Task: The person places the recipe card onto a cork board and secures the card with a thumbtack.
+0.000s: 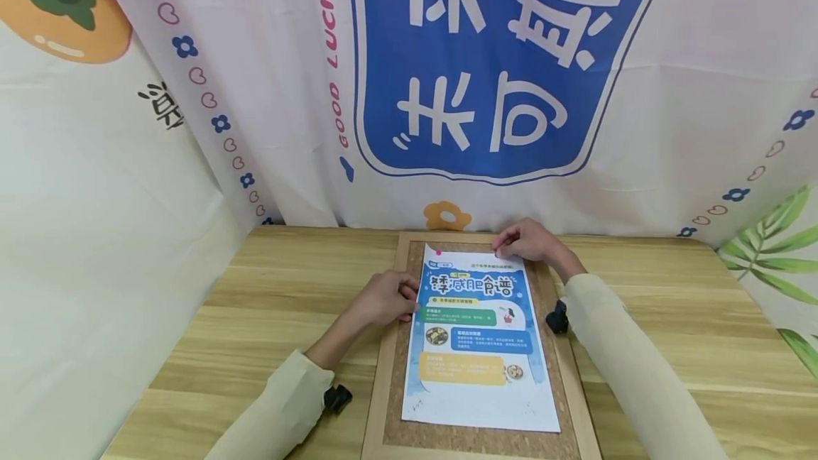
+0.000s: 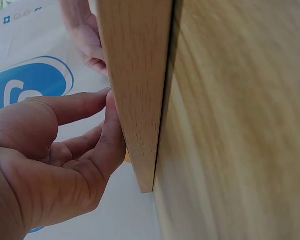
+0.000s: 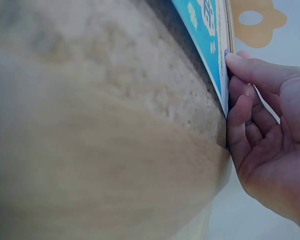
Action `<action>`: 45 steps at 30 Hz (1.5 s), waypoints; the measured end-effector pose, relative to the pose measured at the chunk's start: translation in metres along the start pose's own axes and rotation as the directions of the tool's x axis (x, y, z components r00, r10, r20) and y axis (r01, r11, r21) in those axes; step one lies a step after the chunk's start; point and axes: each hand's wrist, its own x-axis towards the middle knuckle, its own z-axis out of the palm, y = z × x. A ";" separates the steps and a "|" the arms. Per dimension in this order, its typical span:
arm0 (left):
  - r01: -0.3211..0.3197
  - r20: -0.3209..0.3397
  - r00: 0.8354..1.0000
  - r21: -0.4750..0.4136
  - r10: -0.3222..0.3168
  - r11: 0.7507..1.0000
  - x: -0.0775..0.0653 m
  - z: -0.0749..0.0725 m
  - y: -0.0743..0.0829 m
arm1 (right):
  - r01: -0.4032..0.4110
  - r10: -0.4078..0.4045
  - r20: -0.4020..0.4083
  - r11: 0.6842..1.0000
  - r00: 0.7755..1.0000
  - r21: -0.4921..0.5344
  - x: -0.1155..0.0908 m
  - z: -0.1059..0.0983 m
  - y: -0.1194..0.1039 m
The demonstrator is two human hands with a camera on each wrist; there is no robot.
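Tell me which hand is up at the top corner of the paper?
The right hand: it is at the blue-and-white poster's top right corner, while the left hand rests lower on its left edge.

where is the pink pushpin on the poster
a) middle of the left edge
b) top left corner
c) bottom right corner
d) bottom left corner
b: the head view shows the pink pushpin at the top left corner of the poster, which lies on the cork board; no pin shows at the bottom corners.
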 end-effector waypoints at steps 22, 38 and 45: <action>0.010 0.008 1.000 -0.014 -0.010 1.000 -0.001 0.000 0.001 | 0.091 -0.084 0.075 0.992 0.994 -0.091 -0.002 -0.005 -0.004; 0.003 0.004 1.000 -0.006 -0.003 1.000 -0.001 0.000 0.001 | 0.109 -0.101 0.074 0.989 0.992 -0.103 -0.005 -0.004 -0.003; 0.015 -0.003 1.000 0.002 -0.015 1.000 0.000 0.001 0.002 | 0.108 -0.104 0.060 0.992 0.993 -0.065 -0.010 -0.004 0.003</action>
